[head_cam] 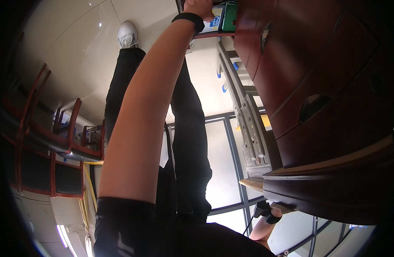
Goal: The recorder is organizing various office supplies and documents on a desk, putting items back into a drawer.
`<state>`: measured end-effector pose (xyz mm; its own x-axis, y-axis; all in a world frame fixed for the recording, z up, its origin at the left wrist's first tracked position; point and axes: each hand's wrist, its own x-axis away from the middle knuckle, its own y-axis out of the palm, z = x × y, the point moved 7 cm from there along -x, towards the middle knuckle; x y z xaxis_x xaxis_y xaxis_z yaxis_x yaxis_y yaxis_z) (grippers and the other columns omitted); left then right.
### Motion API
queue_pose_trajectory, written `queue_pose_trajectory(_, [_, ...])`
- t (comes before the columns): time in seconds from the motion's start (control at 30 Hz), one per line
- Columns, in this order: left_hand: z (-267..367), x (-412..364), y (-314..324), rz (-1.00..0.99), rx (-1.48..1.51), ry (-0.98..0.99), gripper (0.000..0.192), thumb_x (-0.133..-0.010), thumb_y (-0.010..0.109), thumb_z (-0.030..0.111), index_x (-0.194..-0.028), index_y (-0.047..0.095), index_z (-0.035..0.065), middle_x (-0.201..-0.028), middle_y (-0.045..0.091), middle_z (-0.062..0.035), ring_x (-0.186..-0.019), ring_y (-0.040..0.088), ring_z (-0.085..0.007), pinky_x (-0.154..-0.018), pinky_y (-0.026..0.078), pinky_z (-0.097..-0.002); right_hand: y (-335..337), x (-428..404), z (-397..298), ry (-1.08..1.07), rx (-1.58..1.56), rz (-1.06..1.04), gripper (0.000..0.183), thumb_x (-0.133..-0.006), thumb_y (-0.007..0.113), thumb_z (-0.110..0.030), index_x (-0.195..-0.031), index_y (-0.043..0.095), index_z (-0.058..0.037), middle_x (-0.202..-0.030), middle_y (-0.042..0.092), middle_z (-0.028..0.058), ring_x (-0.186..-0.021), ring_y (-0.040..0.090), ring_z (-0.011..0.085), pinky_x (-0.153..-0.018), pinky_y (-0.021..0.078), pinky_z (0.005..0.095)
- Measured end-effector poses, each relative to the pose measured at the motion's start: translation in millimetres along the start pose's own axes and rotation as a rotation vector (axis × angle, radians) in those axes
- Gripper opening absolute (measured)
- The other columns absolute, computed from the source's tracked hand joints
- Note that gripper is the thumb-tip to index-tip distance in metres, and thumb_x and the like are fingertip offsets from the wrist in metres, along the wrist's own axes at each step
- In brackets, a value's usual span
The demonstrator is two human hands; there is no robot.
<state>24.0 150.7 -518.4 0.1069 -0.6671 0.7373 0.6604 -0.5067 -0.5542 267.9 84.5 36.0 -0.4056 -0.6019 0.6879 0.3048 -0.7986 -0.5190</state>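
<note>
My left hand (199, 9) reaches into an open wooden drawer (214, 35) at the top of the view, its fingers partly cut off by the picture's rim. Close beside the fingers is a flat printed pack (216, 21), apparently a card case, with a green flat item (229, 20) to its right. Whether the left fingers grip anything is hidden. At the lower right, my right hand (281, 207) is at the edge of the dark wooden desktop (319, 192), which covers most of it. A black strap with a small black device (262, 208) sits at that wrist.
Dark red drawer fronts (293, 74) with curved metal handles (315, 107) rise along the right. Beside them stands a grey folding frame (252, 128) with blue-capped feet. Red-framed chairs (68, 154) are at the left. My white shoe (127, 34) rests on the tiled floor (84, 41).
</note>
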Motion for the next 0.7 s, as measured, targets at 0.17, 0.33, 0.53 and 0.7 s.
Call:
queue_pose_trajectory(0.17, [-3, -6, 14, -0.012, 0.097, 0.115, 0.041, -0.056, 0.068, 0.017, -0.094, 0.06, 0.0022, -0.099, 0.06, -0.0218, -0.1, 0.056, -0.0379, -0.087, 0.044, -0.0442, -5, -3, -2, 0.05, -0.049, 0.003, 0.056, -0.092, 0.034, -0.046, -0.124, 0.039, 0.0007, -0.118, 0.046, 0.0179, -0.11, 0.043, 0.0239, -0.095, 0.032, 0.0276])
queue_pose_trajectory(0.33, [7, 4, 13, 0.065, 0.126, 0.038, 0.032, -0.059, 0.063, 0.013, -0.089, 0.059, 0.0026, -0.091, 0.063, -0.0206, -0.09, 0.06, -0.0352, -0.082, 0.046, -0.0434, -8, -3, -11, 0.144, -0.098, -0.018, 0.059, -0.092, 0.035, -0.049, -0.123, 0.039, 0.0006, -0.116, 0.047, 0.018, -0.108, 0.043, 0.0241, -0.094, 0.0331, 0.0276])
queue_pose_trajectory(0.53, [20, 18, -2, 0.046, 0.044, 0.132, 0.036, -0.062, 0.06, 0.013, -0.095, 0.056, 0.0026, -0.09, 0.063, -0.02, -0.087, 0.061, -0.036, -0.076, 0.049, -0.0428, -13, 3, -18, 0.307, -0.191, -0.083, 0.062, -0.091, 0.035, -0.052, -0.123, 0.04, 0.0005, -0.114, 0.048, 0.018, -0.106, 0.044, 0.0243, -0.092, 0.0345, 0.0276])
queue_pose_trajectory(0.7, [11, -4, 18, 0.106, 0.157, 0.153, 0.042, -0.062, 0.06, 0.011, -0.103, 0.054, 0.0032, -0.091, 0.063, -0.0203, -0.088, 0.06, -0.0373, -0.078, 0.049, -0.0433, -16, -7, -10, 0.131, -0.235, 0.172, 0.057, -0.09, 0.038, -0.05, -0.118, 0.042, -0.0004, -0.109, 0.048, 0.0167, -0.103, 0.044, 0.026, -0.089, 0.0349, 0.0311])
